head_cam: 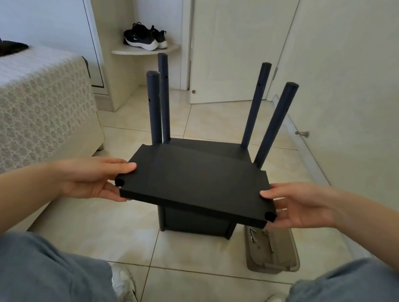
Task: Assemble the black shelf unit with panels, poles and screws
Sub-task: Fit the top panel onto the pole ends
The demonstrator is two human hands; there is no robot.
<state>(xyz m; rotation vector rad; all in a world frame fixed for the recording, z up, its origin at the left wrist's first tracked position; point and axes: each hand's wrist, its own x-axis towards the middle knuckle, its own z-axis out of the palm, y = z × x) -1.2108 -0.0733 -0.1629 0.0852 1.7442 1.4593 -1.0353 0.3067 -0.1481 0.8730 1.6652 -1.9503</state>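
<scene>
Black panel (195, 182) is lying crosswise; your left hand (93, 177) and right hand (305, 207) are pinching its ends, poles (255, 107) standing beyond your fingertips (131, 166).

One head-worn camera looks forward and down — close over the left hand (93, 177) and right hand (303, 204).
</scene>
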